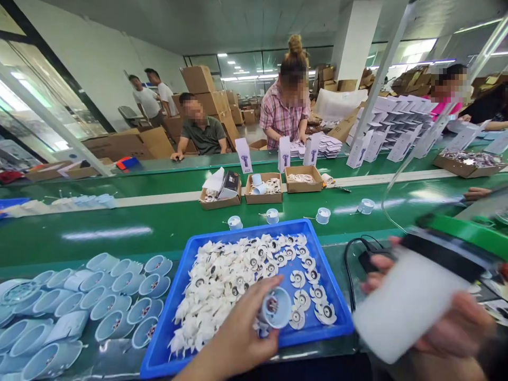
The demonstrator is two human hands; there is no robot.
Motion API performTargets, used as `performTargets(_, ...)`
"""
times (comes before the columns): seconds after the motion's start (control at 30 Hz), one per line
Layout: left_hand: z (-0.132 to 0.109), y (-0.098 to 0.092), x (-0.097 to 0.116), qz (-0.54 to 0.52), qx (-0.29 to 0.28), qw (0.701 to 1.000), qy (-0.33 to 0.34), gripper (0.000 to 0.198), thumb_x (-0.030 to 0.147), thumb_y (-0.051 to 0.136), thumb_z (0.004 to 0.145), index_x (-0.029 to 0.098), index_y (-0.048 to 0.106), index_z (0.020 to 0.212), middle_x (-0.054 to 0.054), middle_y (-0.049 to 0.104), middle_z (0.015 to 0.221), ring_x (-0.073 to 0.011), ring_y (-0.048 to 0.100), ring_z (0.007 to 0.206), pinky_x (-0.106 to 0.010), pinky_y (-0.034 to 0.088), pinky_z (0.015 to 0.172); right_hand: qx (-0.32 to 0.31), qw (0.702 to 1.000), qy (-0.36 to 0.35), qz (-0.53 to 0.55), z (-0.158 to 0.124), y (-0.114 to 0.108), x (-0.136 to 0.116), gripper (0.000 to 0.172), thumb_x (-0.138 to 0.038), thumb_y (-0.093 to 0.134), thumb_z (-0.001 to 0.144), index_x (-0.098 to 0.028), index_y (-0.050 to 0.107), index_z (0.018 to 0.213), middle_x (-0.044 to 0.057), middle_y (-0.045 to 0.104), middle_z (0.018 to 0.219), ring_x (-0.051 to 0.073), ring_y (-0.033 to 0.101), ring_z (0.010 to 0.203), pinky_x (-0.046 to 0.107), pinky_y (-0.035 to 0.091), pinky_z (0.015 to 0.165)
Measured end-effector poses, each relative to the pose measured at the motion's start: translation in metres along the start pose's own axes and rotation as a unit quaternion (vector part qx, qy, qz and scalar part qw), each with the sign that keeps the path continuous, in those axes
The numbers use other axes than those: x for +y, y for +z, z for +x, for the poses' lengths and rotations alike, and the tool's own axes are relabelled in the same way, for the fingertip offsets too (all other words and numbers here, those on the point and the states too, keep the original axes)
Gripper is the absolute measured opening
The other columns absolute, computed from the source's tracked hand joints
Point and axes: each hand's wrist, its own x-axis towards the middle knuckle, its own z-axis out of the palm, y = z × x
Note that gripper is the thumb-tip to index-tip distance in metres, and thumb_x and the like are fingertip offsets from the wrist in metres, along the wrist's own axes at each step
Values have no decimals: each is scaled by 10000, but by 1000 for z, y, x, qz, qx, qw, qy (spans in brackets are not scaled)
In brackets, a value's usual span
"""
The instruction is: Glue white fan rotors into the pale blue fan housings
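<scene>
My left hand (pixel 248 323) is closed around a small light blue cup-shaped housing (pixel 282 309), its open end facing me and motor parts showing inside. Below it lies a blue tray (pixel 344 320) with a heap of white fan blades (pixel 214 291); a few loose rows of them lie on the tray's right side. At the right, my right hand (pixel 460 323) grips a white cylinder with a black band (pixel 408 304), blurred by motion. A green part (pixel 456 230) shows just beyond the band; whether it is joined to the cylinder I cannot tell.
Many light blue housings (pixel 115 323) cover the left bench. Several more sit along the green conveyor (pixel 119 233), behind which stand small cardboard boxes of parts (pixel 264 198). A black cable (pixel 347 270) runs right of the tray. Co-workers sit and stand across the line.
</scene>
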Motion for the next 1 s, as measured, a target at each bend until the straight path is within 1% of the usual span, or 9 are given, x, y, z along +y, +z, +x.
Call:
performTargets(0.03, 1, 15, 9, -17, -11, 1000, 22, 860, 42, 563, 622, 313, 325, 1402, -69, 530, 1359, -277, 511, 1259, -431, 407, 1081, -63, 996, 21, 58, 5, 14, 7, 711, -619, 765, 640, -397, 519, 1268, 79, 612, 1028, 269, 631, 772, 441, 536, 679)
performTargets(0.1, 6, 35, 21, -58, -20, 998, 33, 854, 41, 608, 581, 291, 363, 1361, -72, 559, 1303, -280, 538, 1207, -410, 435, 1048, -188, 976, 15, 113, 16, 41, 17, 596, -558, 765, 681, -353, 564, 1203, 48, 602, 909, 236, 612, 726, 387, 532, 621)
performTargets(0.2, 12, 47, 35, -118, -46, 992, 1, 733, 221, 814, 605, 253, 480, 1256, -80, 610, 1205, -278, 597, 1077, -379, 490, 942, -255, 961, -27, 106, 24, 68, 25, 506, -603, 759, 708, -262, 634, 1060, 41, 577, 887, 206, 588, 721, 333, 529, 588)
performTargets(0.3, 14, 49, 44, -149, -53, 987, -7, 659, 420, 868, 600, 235, 580, 1162, -78, 657, 1121, -276, 625, 992, -377, 491, 888, -268, 961, -50, 52, 21, 72, 28, 553, -674, 742, 702, -196, 666, 968, 61, 582, 862, 196, 565, 720, 301, 509, 587)
performTargets(0.4, 12, 52, 50, -152, -40, 988, -5, 514, 374, 850, 603, 224, 634, 1044, -63, 681, 1011, -256, 637, 887, -353, 490, 801, -283, 958, -33, 15, 13, 63, 30, 537, -648, 722, 733, -180, 668, 990, 79, 594, 851, 205, 551, 736, 305, 493, 600)
performTargets(0.5, 12, 55, 52, -150, -35, 988, -4, 440, 302, 833, 582, 217, 643, 969, -49, 679, 943, -237, 633, 825, -330, 480, 745, -262, 964, -38, 0, 6, 57, 31, 506, -623, 723, 739, -191, 667, 996, 76, 591, 875, 212, 549, 751, 322, 492, 622)
performTargets(0.6, 12, 58, 53, -148, -32, 988, -6, 423, 256, 823, 570, 205, 636, 946, -50, 670, 937, -233, 627, 827, -326, 476, 745, -238, 970, -57, -4, 4, 56, 30, 471, -602, 716, 752, -208, 661, 1004, 68, 591, 883, 213, 551, 761, 325, 489, 638)
performTargets(0.77, 13, 60, 55, -142, -22, 990, 0, 359, 240, 814, 553, 190, 606, 840, -40, 642, 854, -209, 598, 766, -308, 458, 694, -245, 968, -57, -7, 5, 60, 26, 483, -635, 688, 752, -213, 652, 986, 61, 596, 829, 199, 535, 727, 303, 468, 621)
performTargets(1.0, 12, 60, 56, -139, -21, 990, -15, 350, 210, 809, 550, 203, 594, 826, -27, 645, 855, -204, 600, 774, -298, 450, 704, -232, 970, -66, -27, 2, 60, 27, 461, -594, 700, 749, -194, 662, 976, 77, 596, 836, 218, 554, 739, 319, 476, 612)
